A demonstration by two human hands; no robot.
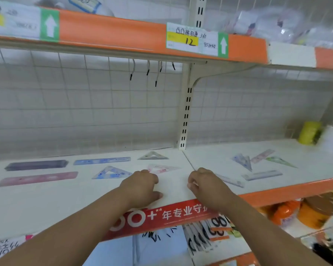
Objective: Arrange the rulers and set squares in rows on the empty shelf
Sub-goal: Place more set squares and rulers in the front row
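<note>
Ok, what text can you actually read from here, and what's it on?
"12", "951040": price tag on the upper shelf edge; its handwriting is unclear.
"年专业守", after "00+": red banner on the front edge of the shelf.
The left price tag: blurred.
The hanging tags below: big digits, blurred.
Print on rulers and set squares: too small.

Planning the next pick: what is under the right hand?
A translucent ruler on the shelf sticks out rightward from under the right hand. Its left end is hidden by the curled fingers, so any grip cannot be seen.
</note>
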